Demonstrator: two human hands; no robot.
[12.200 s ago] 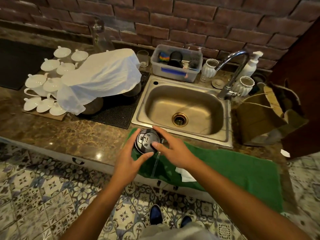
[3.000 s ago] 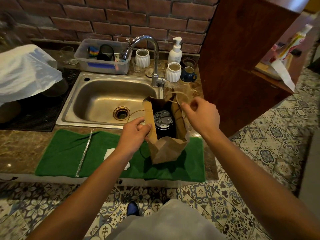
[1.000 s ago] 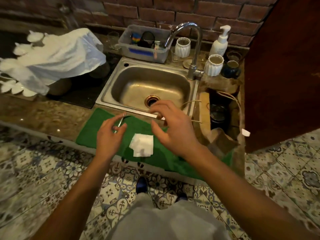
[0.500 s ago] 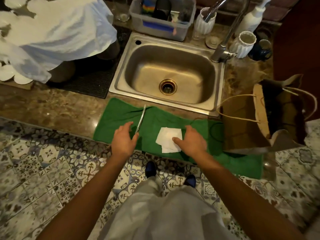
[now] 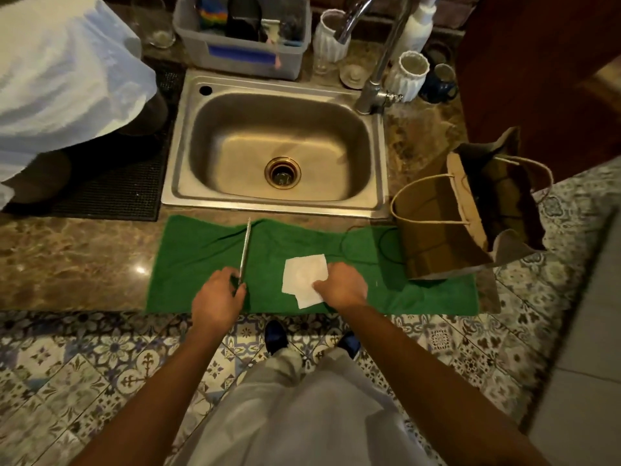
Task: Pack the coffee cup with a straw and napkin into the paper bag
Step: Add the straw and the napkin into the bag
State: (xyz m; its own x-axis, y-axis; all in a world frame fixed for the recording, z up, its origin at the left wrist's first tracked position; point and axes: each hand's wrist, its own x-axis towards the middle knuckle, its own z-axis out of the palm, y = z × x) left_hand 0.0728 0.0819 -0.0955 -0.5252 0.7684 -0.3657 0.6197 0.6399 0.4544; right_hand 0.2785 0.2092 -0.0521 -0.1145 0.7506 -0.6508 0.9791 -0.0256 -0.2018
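Item: wrapped straw. Lies on the green towel at the bench front, near end pinched in the grip of the left hand.

Item: white napkin. Flat on the same towel, right of the straw; right hand has curled fingertips on its near corner, apparently starting a pinch; not lifted.

Item: paper bag. Stands open at the towel's right end beside the sink, rope handles up. Interior dark; the coffee cup cannot be made out.

Hazards, as judged:
- Napkin is thin and may be more than one sheet; a shallow pinch could take only the top sheet.
- The bag leans and its mouth sags; a hand or the long straw catching a handle or rim could tip it off the bench edge.
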